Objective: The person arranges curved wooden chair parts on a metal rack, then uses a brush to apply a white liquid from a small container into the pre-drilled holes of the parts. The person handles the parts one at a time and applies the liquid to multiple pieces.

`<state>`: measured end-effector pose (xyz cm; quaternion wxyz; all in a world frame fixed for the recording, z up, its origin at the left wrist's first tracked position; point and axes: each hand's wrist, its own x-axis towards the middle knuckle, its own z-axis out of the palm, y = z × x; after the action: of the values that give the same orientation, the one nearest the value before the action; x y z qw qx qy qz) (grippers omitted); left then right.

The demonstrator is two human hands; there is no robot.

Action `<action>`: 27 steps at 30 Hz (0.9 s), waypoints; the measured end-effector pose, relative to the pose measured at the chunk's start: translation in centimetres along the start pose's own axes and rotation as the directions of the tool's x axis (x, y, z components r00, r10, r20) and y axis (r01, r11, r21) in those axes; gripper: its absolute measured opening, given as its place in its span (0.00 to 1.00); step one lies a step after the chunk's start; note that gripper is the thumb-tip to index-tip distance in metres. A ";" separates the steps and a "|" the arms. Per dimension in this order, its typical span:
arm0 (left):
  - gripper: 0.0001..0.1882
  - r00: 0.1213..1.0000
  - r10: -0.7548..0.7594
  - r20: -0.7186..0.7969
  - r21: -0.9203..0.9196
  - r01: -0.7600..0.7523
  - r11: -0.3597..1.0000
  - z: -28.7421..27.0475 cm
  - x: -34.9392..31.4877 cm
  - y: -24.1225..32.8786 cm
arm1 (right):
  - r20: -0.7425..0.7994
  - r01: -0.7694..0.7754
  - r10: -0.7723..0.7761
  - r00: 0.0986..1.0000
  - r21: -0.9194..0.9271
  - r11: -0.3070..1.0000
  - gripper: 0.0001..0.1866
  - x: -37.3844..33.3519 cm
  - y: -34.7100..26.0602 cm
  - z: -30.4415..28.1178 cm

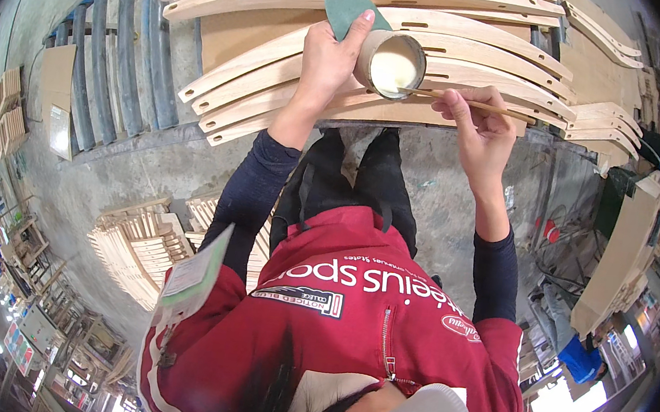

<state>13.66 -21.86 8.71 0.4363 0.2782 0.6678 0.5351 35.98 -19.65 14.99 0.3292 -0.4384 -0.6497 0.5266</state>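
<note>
My left hand (331, 61) is closed around a small round cup (368, 59) and also pinches a green flat piece (349, 11) that sticks out past the thumb. Pale cream-coloured stuff (395, 66) coats the inside of the cup, whose mouth faces me. Between thumb and fingers my right hand (476, 129) grips a thin wooden stick (469, 103), its tip at the cup's lower rim. Both hands are above a row of curved pale wooden slats (491, 54) with small slots near their ends.
Cardboard (244, 30) lies under the slats, on a conveyor with grey rollers (126, 52). More slats (604, 126) lie at the right. Stacked wooden parts (136, 250) stand on the concrete floor (148, 175) at my left. Other people (583, 360) are farther off.
</note>
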 end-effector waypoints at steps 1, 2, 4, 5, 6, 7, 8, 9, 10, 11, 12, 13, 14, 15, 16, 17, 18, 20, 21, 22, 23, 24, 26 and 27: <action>0.18 1.000 0.009 -0.004 -0.024 -0.009 1.000 0.1 -0.2 0.0 | -0.010 -0.018 0.018 1.000 0.064 0.998 0.08 -0.1 0.0 -0.1; 0.18 1.000 0.018 -0.008 -0.047 -0.019 0.999 0.1 -0.3 0.0 | -0.019 -0.035 0.037 0.999 0.128 0.991 0.08 -0.2 0.0 -0.2; 0.18 1.000 0.013 -0.013 -0.032 -0.014 0.999 0.1 -0.5 -0.3 | -0.041 -0.083 0.094 0.995 0.215 0.973 0.09 -0.4 -0.1 -0.3; 0.18 1.000 0.011 -0.016 -0.024 -0.011 1.000 0.1 -0.5 -0.5 | -0.053 -0.113 0.130 0.990 0.239 0.964 0.09 -0.4 -0.1 -0.4; 0.18 1.000 -0.003 -0.006 -0.042 0.002 0.999 0.2 -0.6 -0.6 | -0.066 -0.143 0.165 0.984 0.263 0.954 0.10 -0.4 -0.1 -0.4; 0.18 1.000 -0.016 0.004 -0.060 0.016 0.998 0.3 -0.6 -0.8 | -0.085 -0.166 0.204 0.975 0.326 0.930 0.10 -0.5 0.0 -0.4; 0.18 0.999 -0.029 0.014 -0.078 0.030 0.997 0.4 -0.7 -1.1 | -0.101 -0.187 0.243 0.965 0.389 0.902 0.09 -0.7 0.0 -0.2; 0.18 0.999 -0.033 0.011 -0.084 0.033 0.996 0.5 -0.6 -1.4 | -0.113 -0.203 0.281 0.953 0.452 0.869 0.09 -0.7 0.0 -0.1; 0.19 0.999 -0.036 0.008 -0.090 0.037 0.995 0.7 -0.5 -1.9 | -0.108 -0.213 0.294 0.950 0.464 0.860 0.10 -0.9 0.3 -0.2; 0.19 0.999 -0.040 0.004 -0.096 0.040 0.995 0.8 -0.5 -2.3 | -0.102 -0.223 0.306 0.946 0.477 0.850 0.10 -1.2 1.0 -0.5; 0.20 0.999 -0.042 0.001 -0.123 0.041 0.992 1.1 -0.7 -2.5 | -0.099 -0.233 0.320 0.942 0.490 0.840 0.10 -1.5 1.7 -0.8; 0.21 0.999 -0.043 -0.002 -0.150 0.043 0.988 1.4 -0.8 -2.6 | -0.087 -0.273 0.355 0.931 0.477 0.835 0.10 -1.6 2.2 -1.1; 0.23 0.999 -0.045 -0.005 -0.177 0.044 0.983 1.7 -0.9 -2.8 | -0.076 -0.313 0.390 0.918 0.464 0.829 0.11 -1.7 2.7 -1.5; 0.22 0.998 -0.060 0.012 -0.168 0.062 0.984 1.8 -1.0 -3.0 | -0.068 -0.353 0.426 0.902 0.450 0.820 0.11 -1.9 3.1 -1.7; 0.22 0.997 -0.076 0.029 -0.160 0.079 0.984 1.9 -1.1 -3.3 | -0.070 -0.341 0.422 0.904 0.478 0.810 0.11 -2.0 3.6 -1.7; 0.21 0.995 -0.091 0.046 -0.151 0.097 0.984 2.0 -1.1 -3.6 | -0.072 -0.328 0.418 0.906 0.505 0.798 0.11 -2.2 4.0 -1.8; 0.21 0.991 -0.117 0.060 -0.129 0.124 0.984 1.9 -1.2 -4.0 | -0.074 -0.315 0.413 0.908 0.532 0.786 0.11 -2.3 4.4 -1.9; 0.20 0.982 -0.169 0.085 -0.085 0.176 0.981 1.5 -1.1 -5.1 | -0.188 -0.201 0.356 0.915 0.553 0.808 0.10 -2.2 5.1 -2.5; 0.20 0.984 -0.165 0.073 -0.041 0.169 0.985 1.1 -0.9 -6.2 | -0.241 -0.144 0.327 0.914 0.561 0.815 0.10 -2.0 5.6 -2.8; 0.20 0.985 -0.162 0.062 0.003 0.162 0.987 0.6 -0.7 -7.2 | -0.301 -0.109 0.279 0.912 0.477 0.872 0.10 -1.8 6.3 -3.1; 0.20 0.986 -0.159 0.051 0.047 0.156 0.987 0.4 -0.5 -8.2 | -0.354 -0.076 0.224 0.908 0.387 0.919 0.10 -1.7 7.3 -3.5; 0.20 0.986 -0.152 0.067 0.033 0.150 0.988 0.5 -0.6 -8.3 | -0.406 -0.047 0.168 0.898 0.292 0.955 0.10 -1.5 8.4 -3.9; 0.21 0.985 -0.140 0.104 0.005 0.140 0.990 0.8 -1.1 -8.4 | -0.433 -0.050 0.154 0.888 0.242 0.969 0.10 -1.4 10.5 -4.5; 0.21 0.988 -0.125 0.094 0.033 0.122 0.992 0.9 -1.1 -8.7 | -0.444 -0.049 0.161 0.881 0.253 0.966 0.09 -1.2 11.3 -4.5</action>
<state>15.81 -24.69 0.64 0.4963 0.2674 0.6693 0.4839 42.94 -18.27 5.05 0.4940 -0.5439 -0.4613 0.4974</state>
